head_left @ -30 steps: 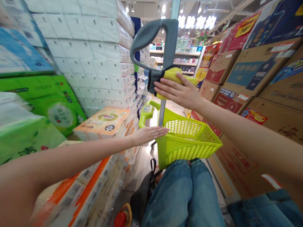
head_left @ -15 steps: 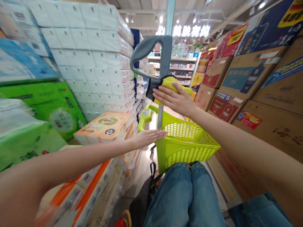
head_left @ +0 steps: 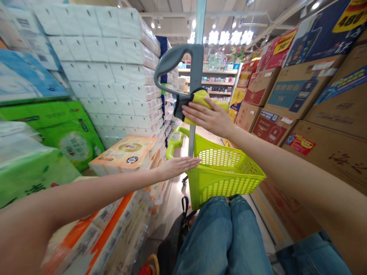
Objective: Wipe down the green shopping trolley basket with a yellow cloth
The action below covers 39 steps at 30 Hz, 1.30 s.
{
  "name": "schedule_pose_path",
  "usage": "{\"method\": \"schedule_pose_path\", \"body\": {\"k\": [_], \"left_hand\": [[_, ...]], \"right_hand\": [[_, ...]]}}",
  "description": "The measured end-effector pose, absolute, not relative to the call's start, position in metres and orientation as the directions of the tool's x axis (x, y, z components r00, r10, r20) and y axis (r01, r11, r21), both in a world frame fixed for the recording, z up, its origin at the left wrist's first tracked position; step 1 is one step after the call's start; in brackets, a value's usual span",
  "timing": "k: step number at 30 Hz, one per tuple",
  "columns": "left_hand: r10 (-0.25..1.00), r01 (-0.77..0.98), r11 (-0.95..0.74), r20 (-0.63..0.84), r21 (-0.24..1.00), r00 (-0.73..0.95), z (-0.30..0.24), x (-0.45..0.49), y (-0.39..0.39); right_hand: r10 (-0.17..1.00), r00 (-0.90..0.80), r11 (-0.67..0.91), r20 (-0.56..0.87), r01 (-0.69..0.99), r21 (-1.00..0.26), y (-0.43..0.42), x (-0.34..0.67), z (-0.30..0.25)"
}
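Note:
My right hand (head_left: pixel 208 116) presses a yellow cloth (head_left: pixel 200 98) with a dark edge against the grey lower part of a handle. Its fingers lie stretched over the cloth, which is wrapped partly around the post. Above it rises the grey loop handle (head_left: pixel 169 61) on a pale pole. My left hand (head_left: pixel 180 166) rests flat, fingers straight, on the top edge of a lime-green shopping basket (head_left: pixel 229 183), beside the metal rod (head_left: pixel 192 143). The basket stands tilted against my knees, its side walls full of holes.
Stacked white tissue packs (head_left: pixel 114 72) rise on the left, with an orange-and-white tissue box (head_left: pixel 123 152) and green packs (head_left: pixel 63 133) lower down. Cardboard cartons (head_left: pixel 292 93) line the right side. Shelves (head_left: pixel 219 82) stand beyond, and a black bag (head_left: pixel 172 236) lies by my legs.
The handle and pole have shifted slightly left and tilt a little more. My right hand and the cloth moved left with them. My left hand stays on the basket edge.

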<state>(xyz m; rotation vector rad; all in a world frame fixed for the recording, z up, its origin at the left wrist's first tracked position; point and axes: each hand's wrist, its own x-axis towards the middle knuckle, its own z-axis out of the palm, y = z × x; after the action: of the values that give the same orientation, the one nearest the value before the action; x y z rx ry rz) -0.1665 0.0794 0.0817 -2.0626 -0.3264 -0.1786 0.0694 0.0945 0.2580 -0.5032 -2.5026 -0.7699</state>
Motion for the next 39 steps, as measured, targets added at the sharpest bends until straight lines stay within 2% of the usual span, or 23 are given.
{"method": "schedule_pose_path", "body": {"k": [2,5,9,12,16,19,21,24,27,29,34,36,39], "left_hand": [[0.155,0.306,-0.481,0.264,-0.822,0.952,0.081,-0.166,0.08],[0.17,0.293,-0.468,0.24,-0.834,0.956,0.081,-0.166,0.079],[0.179,0.277,-0.4,0.222,-0.874,0.959,0.081,-0.165,0.078],[0.157,0.298,-0.391,0.256,-0.871,0.954,0.08,-0.166,0.079],[0.147,0.309,-0.39,0.272,-0.868,0.951,0.08,-0.166,0.08],[0.146,0.313,-0.402,0.277,-0.861,0.95,0.08,-0.166,0.08],[0.145,0.318,-0.425,0.283,-0.847,0.948,0.079,-0.166,0.08],[0.142,0.321,-0.471,0.289,-0.822,0.947,0.077,-0.166,0.082],[0.146,0.315,-0.482,0.279,-0.818,0.949,0.076,-0.167,0.083],[0.15,0.311,-0.475,0.272,-0.823,0.95,0.077,-0.166,0.083],[0.165,0.312,-0.489,0.265,-0.815,0.95,0.08,-0.166,0.082],[0.175,0.306,-0.494,0.252,-0.814,0.952,0.08,-0.167,0.082],[0.183,0.301,-0.51,0.24,-0.806,0.953,0.077,-0.167,0.084]], "right_hand": [[0.216,-0.834,0.789,0.507,0.455,0.412,0.092,0.068,0.24],[0.231,-0.893,0.828,0.386,0.389,0.404,0.085,0.07,0.194],[0.161,-0.941,0.855,0.297,0.284,0.434,0.082,0.077,0.174],[0.127,-0.928,0.851,0.349,0.283,0.443,0.086,0.078,0.209],[0.177,-0.826,0.803,0.536,0.436,0.407,0.094,0.071,0.258],[0.221,-0.786,0.772,0.578,0.503,0.389,0.098,0.066,0.249],[0.24,-0.805,0.771,0.543,0.498,0.397,0.096,0.066,0.219],[0.203,-0.893,0.816,0.401,0.381,0.435,0.091,0.071,0.17],[0.141,-0.941,0.85,0.308,0.275,0.45,0.088,0.077,0.159],[0.143,-0.932,0.856,0.333,0.285,0.43,0.089,0.078,0.18],[0.186,-0.807,0.813,0.561,0.447,0.373,0.099,0.07,0.243],[0.198,-0.764,0.796,0.614,0.491,0.354,0.102,0.066,0.236],[0.169,-0.778,0.791,0.605,0.473,0.387,0.099,0.064,0.188]]}}
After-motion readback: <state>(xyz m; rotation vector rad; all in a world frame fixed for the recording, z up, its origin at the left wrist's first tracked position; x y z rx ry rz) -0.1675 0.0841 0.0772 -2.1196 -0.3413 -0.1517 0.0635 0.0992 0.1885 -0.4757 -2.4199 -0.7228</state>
